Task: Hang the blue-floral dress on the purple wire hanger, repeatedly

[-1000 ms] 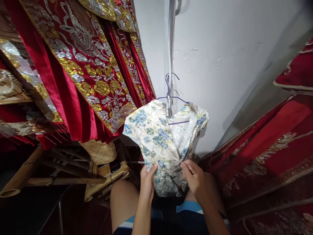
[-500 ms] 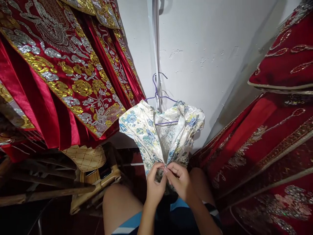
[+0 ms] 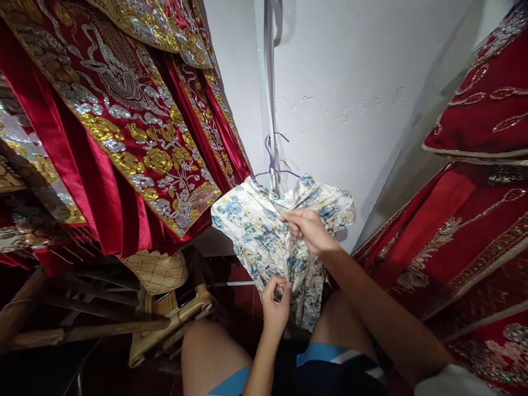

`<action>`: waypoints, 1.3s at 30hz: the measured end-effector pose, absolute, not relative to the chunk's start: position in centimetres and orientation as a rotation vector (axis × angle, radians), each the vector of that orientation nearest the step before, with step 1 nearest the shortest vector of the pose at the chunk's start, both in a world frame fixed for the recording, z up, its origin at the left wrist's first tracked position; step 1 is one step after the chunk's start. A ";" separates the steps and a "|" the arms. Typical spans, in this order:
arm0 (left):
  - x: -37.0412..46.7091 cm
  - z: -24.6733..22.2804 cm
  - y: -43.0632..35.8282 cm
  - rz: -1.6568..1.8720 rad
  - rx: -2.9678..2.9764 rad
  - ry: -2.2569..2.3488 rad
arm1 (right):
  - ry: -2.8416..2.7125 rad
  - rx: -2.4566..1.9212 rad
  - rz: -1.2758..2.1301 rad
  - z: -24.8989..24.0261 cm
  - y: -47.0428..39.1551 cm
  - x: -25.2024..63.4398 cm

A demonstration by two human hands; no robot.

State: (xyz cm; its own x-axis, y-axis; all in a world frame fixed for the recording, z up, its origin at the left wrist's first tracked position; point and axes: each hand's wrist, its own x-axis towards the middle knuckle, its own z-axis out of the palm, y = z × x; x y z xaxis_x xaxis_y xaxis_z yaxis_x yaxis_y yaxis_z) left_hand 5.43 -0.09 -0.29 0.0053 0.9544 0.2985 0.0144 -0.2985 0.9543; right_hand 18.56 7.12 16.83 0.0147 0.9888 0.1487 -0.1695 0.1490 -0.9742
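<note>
A floral garment (image 3: 262, 236) in white, blue and yellow hangs from a thin purple hanger (image 3: 271, 168) against the wall. Its front opening is drawn together along most of its length, up to near the neckline. My right hand (image 3: 307, 226) pinches at the top of this opening, just below the collar; the small part between its fingertips is hidden. Lower down, my left hand (image 3: 276, 302) pinches the cloth at the bottom of the same seam.
Red cloth with gold and silver embroidery (image 3: 157, 159) hangs at the left, above a wooden bamboo-like chair (image 3: 193, 305). More beaded red garments (image 3: 437, 220) hang at the right. Behind is a white wall (image 3: 330, 71) with a vertical metal pole.
My right hand has moved up the garment from beside my left hand to the neckline. The opening, spread wide before, is now drawn together. The view has shifted slightly.
</note>
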 end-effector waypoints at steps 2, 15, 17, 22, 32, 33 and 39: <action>6.2 -0.9 0.7 1.395 1.499 1.045 | -1.144 -0.902 1.137 19.2 9.0 19.1; 3.2 11.8 6.1 1.604 1.774 0.949 | -1.155 -0.750 1.081 20.5 8.0 19.1; 3.0 16.2 7.8 1.732 1.884 0.875 | -1.205 -0.759 1.055 20.9 7.7 19.2; 3.2 21.8 11.9 1.623 2.421 0.752 | -1.293 -0.724 1.006 20.7 8.2 19.3; 3.3 20.7 11.2 2.045 2.174 0.825 | -1.242 -0.907 0.906 16.3 10.8 16.9; 2.9 21.1 11.3 2.104 2.057 0.806 | -1.237 -0.946 0.904 15.9 10.8 16.9; -3.8 22.0 14.0 2.271 1.036 0.739 | -1.131 -0.960 1.051 12.5 8.4 17.8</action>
